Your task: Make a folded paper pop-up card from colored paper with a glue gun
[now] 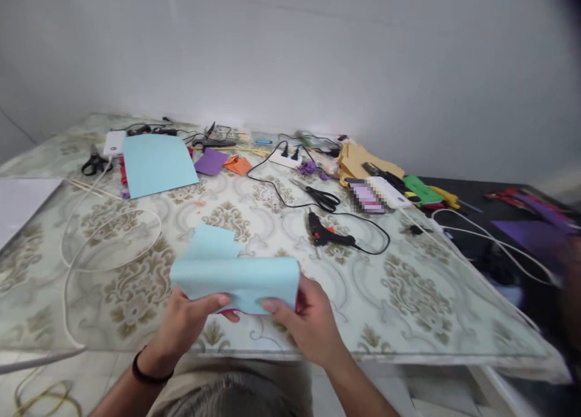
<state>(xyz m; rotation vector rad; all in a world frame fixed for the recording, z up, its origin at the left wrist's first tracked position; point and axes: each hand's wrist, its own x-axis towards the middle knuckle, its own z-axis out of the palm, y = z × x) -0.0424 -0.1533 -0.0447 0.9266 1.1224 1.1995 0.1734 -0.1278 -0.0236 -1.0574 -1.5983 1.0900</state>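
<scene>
A light blue craft sheet (240, 276) is bent over lengthwise near the table's front edge, with a thin red edge showing beneath. My left hand (193, 317) pinches its left part, thumb on top and fingers underneath. On the right end, my right hand (304, 317) grips the same sheet, its thumb pressing the front and its fingers behind. Just beyond the sheet lies a smaller light blue piece (212, 242) with a stepped corner; whether the two are joined I cannot tell. A black glue gun (329, 232) rests to the right, its cord looping beside it.
Black-handled scissors (322, 198) lie behind the glue gun. Another light blue sheet (158, 164) is at the back left, near a purple piece (211, 161). A white power strip (285, 158) stands near the wall. White cable (68, 284) loops on the left. A phone (367, 196) lies right.
</scene>
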